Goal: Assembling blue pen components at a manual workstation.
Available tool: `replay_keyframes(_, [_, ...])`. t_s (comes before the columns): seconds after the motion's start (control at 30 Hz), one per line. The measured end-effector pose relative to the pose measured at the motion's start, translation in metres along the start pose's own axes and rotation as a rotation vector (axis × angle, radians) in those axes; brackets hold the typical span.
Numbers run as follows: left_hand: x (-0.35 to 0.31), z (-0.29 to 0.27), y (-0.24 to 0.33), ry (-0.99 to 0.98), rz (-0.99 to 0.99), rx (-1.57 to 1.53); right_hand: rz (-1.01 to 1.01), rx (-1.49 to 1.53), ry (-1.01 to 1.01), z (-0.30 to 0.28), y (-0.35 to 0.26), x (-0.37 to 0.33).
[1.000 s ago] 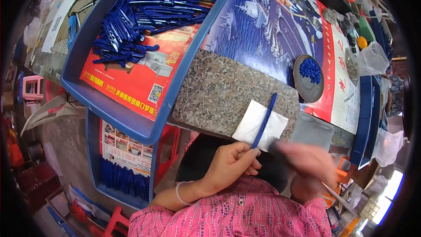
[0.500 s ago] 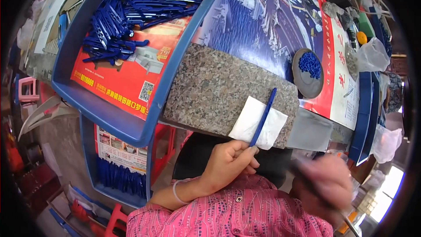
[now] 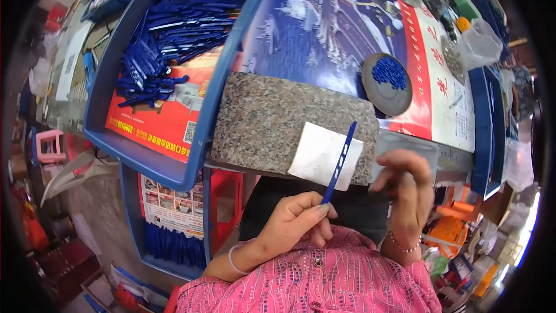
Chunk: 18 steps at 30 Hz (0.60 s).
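Note:
My left hand (image 3: 295, 220) pinches the near end of a narrow blue strip (image 3: 337, 169) between thumb and fingers. Pale slots run along the strip's middle, and its far end points away from me over a folded white pad (image 3: 313, 157). That pad lies on the near right part of a speckled stone slab (image 3: 260, 122). To the right of the pad, my right hand (image 3: 412, 188) is raised, slightly blurred, with its fingers bent and apart and nothing visible in them. Beyond the slab's right corner, a round grey dish (image 3: 399, 99) holds many tiny blue pieces (image 3: 389, 73).
A large blue tray (image 3: 139, 159) at left holds a heap of blue strips (image 3: 191, 14). Below it, a second blue tray (image 3: 132, 226) has more blue pieces. A printed poster (image 3: 324, 40) covers the tabletop. A clear plastic bag (image 3: 479, 45) lies far right.
The strip has turned in my left hand, so its slots now show. My right hand has moved up and left toward the pad; the dark, blurred tool it held has gone from view.

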<state>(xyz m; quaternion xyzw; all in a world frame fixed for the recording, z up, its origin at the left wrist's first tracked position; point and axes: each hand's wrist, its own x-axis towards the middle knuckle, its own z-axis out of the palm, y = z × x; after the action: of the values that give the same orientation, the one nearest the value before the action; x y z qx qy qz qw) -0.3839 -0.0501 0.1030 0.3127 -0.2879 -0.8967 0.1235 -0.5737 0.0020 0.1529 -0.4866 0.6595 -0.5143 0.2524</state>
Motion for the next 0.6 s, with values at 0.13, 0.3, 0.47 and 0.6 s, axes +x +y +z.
replay_keyframes(0.13, [-0.006, 0.007, -0.001, -0.160, -0.084, -0.135, 0.473, 0.726, -0.182, 0.006, 0.016, -0.002])
replay_keyframes(0.3, [-0.008, 0.024, -0.013, -0.199, -0.161, -0.219, 0.700, 0.915, -0.357, -0.005, 0.019, -0.006])
replay_keyframes(0.47, [0.002, 0.026, -0.024, -0.286, -0.075, -0.369, 0.670, 0.854, -0.362, -0.010, 0.021, -0.012])
replay_keyframes(0.6, [0.004, 0.034, -0.029, -0.210, -0.143, -0.377, 0.689, 0.897, -0.371, -0.015, 0.027, -0.018])
